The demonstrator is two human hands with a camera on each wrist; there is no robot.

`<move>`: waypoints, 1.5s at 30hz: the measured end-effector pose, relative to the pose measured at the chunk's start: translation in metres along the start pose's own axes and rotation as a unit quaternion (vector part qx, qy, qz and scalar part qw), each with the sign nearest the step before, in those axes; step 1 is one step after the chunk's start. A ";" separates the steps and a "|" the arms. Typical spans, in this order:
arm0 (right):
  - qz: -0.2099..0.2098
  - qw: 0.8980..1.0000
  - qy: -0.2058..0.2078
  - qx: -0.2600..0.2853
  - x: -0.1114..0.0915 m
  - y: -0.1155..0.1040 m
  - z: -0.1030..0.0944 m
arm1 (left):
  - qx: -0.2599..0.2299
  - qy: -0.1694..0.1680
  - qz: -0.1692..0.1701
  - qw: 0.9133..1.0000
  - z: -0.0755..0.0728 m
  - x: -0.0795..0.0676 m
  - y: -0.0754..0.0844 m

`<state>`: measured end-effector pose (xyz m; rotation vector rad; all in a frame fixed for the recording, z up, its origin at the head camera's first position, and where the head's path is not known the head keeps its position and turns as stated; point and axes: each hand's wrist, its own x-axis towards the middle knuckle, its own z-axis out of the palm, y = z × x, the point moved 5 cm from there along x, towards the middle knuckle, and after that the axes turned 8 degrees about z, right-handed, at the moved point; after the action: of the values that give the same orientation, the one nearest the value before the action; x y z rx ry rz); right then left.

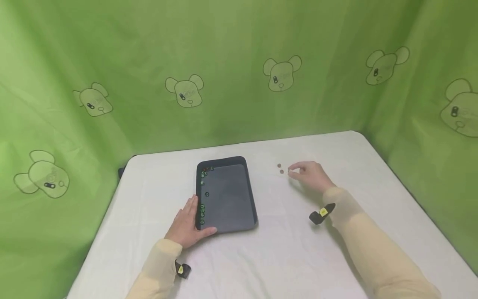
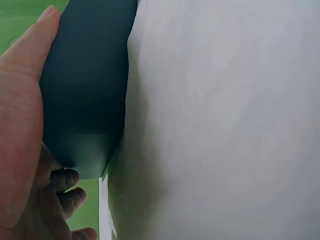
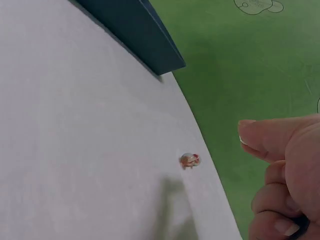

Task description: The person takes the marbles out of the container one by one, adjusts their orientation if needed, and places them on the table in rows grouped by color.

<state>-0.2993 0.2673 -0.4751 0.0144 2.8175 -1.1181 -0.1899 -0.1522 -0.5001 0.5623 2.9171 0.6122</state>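
Note:
A dark shallow tray [image 1: 229, 195] lies on the white table, several small green marbles [image 1: 203, 211] along its left side. At its near left corner, my left hand [image 1: 184, 226] holds it, fingers along the outer left wall and thumb on the near rim. To the right of the tray, my right hand [image 1: 310, 174] has thumb and index finger together, pinching what looks like a small marble, mostly hidden by the fingertips. Just left of them, two brownish marbles [image 1: 281, 171] lie on the table. One clear marble with orange and red [image 3: 190, 160] shows in the right wrist view.
Green curtains [image 1: 231, 120] with printed mouse heads surround the table [image 1: 157, 178] at the back and sides. A red marble [image 1: 205, 169] is among those in the tray's far left corner. Each wrist wears a black strap-on camera [image 1: 322, 213].

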 end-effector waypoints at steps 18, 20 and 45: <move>-0.001 0.999 -0.013 -0.037 0.009 0.014 0.015 | 0.003 0.001 -0.001 1.000 0.001 0.002 -0.002; -0.002 0.999 -0.015 -0.043 0.012 0.013 0.018 | 0.002 0.002 0.000 1.000 0.000 0.003 -0.001; -0.030 0.994 -0.045 -0.097 0.024 0.013 0.038 | 0.007 0.001 -0.005 1.000 0.003 0.005 -0.005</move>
<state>-0.3187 0.2502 -0.5137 -0.1327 2.8486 -0.8279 -0.1956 -0.1529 -0.5052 0.5489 2.9264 0.5926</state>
